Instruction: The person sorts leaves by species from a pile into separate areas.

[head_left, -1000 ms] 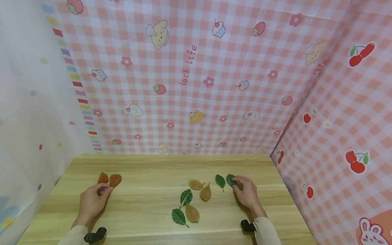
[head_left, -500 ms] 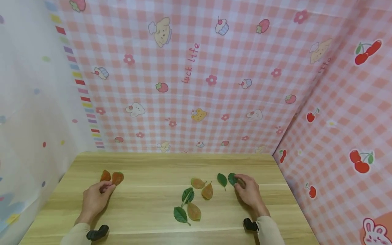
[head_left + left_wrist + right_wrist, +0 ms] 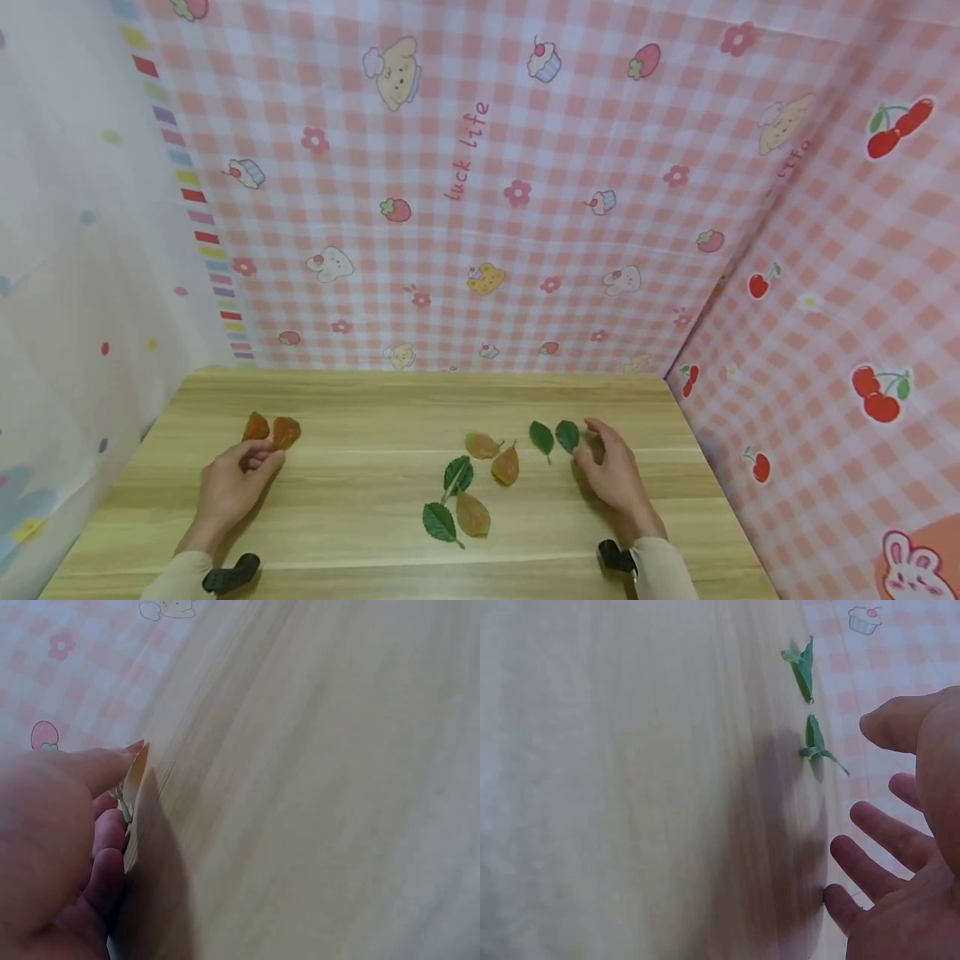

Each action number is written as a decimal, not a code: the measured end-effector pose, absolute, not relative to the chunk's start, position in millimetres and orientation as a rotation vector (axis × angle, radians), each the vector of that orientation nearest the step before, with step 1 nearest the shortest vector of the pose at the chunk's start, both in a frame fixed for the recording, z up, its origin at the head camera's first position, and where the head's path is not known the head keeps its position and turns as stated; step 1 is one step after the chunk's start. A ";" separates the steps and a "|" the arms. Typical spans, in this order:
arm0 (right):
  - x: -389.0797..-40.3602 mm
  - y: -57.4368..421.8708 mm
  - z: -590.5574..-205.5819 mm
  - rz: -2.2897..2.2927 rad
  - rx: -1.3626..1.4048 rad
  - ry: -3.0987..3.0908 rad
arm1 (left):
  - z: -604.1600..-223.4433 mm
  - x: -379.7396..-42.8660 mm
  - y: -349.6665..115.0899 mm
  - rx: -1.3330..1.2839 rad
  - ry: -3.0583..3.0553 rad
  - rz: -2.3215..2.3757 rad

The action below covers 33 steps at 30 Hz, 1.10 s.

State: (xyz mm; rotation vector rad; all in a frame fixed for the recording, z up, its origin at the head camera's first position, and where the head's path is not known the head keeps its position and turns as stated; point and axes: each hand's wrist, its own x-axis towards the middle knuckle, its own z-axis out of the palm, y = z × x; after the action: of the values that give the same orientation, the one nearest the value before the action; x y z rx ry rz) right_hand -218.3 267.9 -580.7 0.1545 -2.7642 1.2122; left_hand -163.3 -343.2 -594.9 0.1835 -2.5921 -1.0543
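My left hand is at the table's left, its thumb and finger pinching the lower end of an orange-brown leaf. Another orange-brown leaf lies just left of that one, partly behind the fingers. In the left wrist view, only an orange edge and a green stem show by the thumb. On the right side, my right hand has its thumb and fingers spread, holding nothing. Right beside it lies a green leaf. A second green leaf is a little left of it.
Mid-table lie three yellow-brown leaves, one of them the lower leaf, and two green leaves, the nearer being a serrated leaf. Checked cloth hangs behind and to the right of the wooden table; paler cloth hangs left.
My right fingers have come off the right-hand green leaf, which now lies fully in view. The left hand stays by the orange-brown leaves. The head view has shifted slightly.
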 end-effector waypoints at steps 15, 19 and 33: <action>-179.2 237.1 -558.8 1.160 0.309 -2.610 | -584.5 -145.5 -317.2 0.025 -2.347 -1.070; -162.6 222.5 -554.5 1.173 0.314 -2.592 | -580.9 -144.1 -293.8 -0.094 -2.331 -1.067; -94.6 152.0 -552.1 1.407 0.309 -2.659 | -566.8 -146.6 -193.7 -0.561 -2.428 -1.199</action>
State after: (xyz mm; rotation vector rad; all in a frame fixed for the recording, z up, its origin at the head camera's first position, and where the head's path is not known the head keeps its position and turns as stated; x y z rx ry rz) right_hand -94.6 152.0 -552.1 0.3093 -2.6590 1.4067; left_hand -146.6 -193.7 -566.8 -0.5608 -2.4277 -1.1995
